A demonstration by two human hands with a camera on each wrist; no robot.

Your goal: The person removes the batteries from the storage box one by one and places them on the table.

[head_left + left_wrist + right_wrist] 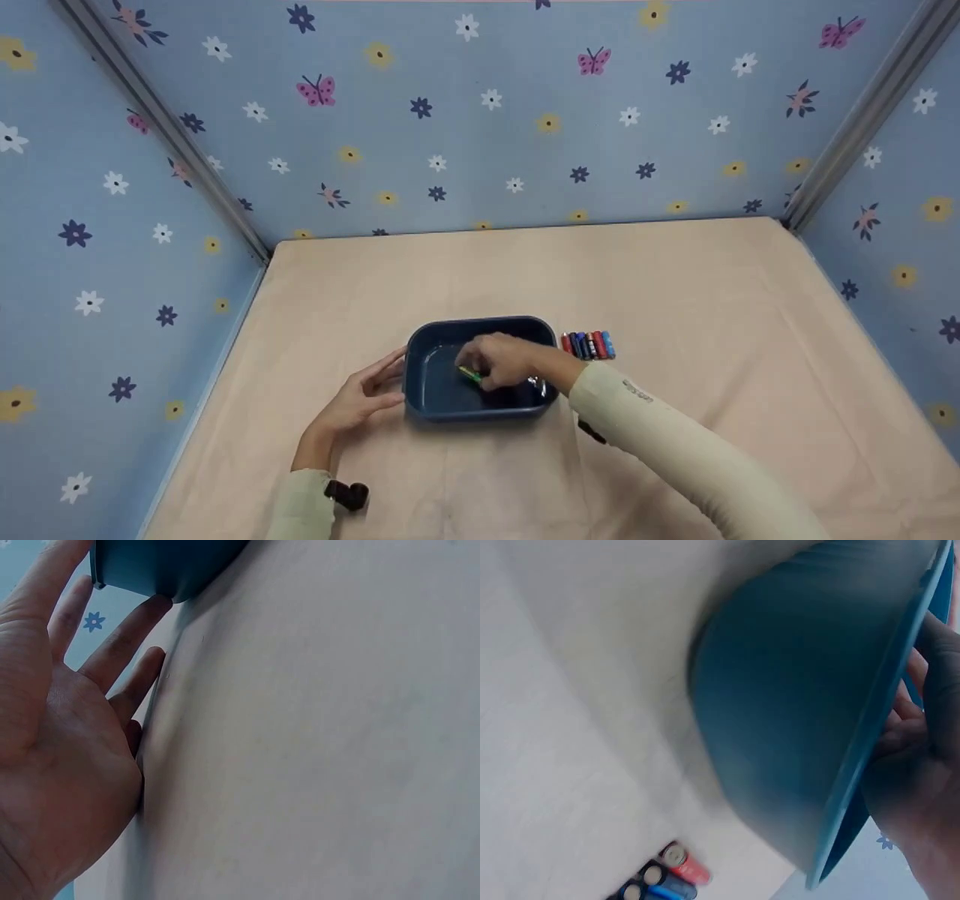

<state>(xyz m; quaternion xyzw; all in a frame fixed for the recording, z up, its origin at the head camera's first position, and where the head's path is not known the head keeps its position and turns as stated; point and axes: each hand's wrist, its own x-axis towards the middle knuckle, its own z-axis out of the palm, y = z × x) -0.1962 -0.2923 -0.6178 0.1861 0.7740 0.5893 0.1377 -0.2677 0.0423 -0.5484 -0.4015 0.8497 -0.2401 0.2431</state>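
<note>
A dark blue rectangular basin [450,414] stands upright on the table. My right hand [504,361] reaches over its right rim and pinches a small green-and-yellow battery [470,373] above the basin floor. Shiny glints show inside, by the right wall, too small to make out. At the left end of the basin my left hand [358,399] rests with fingers spread, the fingertips touching the outer wall; the left wrist view shows this palm [67,772] beside the wall. In the right wrist view the basin side [787,690] hides most of the right fingers and the held battery.
Right of the basin, several batteries [589,345] in red, dark blue and light blue lie side by side in a row. A pale cloth [675,285] covers the table. Blue flowered panels [480,135] stand at the back and both sides.
</note>
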